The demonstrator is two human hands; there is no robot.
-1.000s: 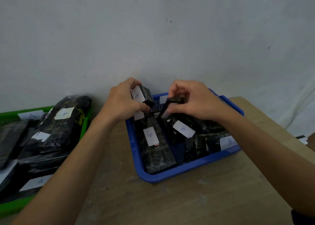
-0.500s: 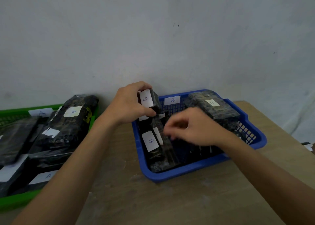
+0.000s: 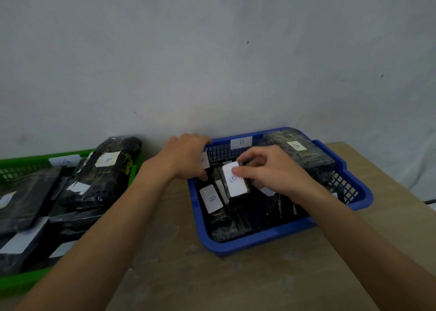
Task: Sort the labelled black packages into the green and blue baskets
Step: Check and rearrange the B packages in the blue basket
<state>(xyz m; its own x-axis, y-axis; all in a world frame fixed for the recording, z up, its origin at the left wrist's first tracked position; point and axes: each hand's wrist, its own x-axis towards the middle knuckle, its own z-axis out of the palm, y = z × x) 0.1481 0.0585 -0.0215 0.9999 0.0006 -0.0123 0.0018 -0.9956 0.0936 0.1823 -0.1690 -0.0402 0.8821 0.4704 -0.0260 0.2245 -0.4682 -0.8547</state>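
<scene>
The right hand (image 3: 271, 172) pinches a small glossy black film-wrapped package (image 3: 236, 181); the left hand (image 3: 186, 157) grips a second package (image 3: 204, 161) beside it. Probably light, slippery: hold its edges.

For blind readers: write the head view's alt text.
The right hand grips a B-labelled black package in the blue basket; the left hand holds a second package beside it. A green basket of A-labelled packages sits further left.

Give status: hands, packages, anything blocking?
Left hand grips a small B package at the blue basket's left wall. Right hand pinches a second B package inside it. A packages sit in the green basket. No obstruction visible.
</scene>
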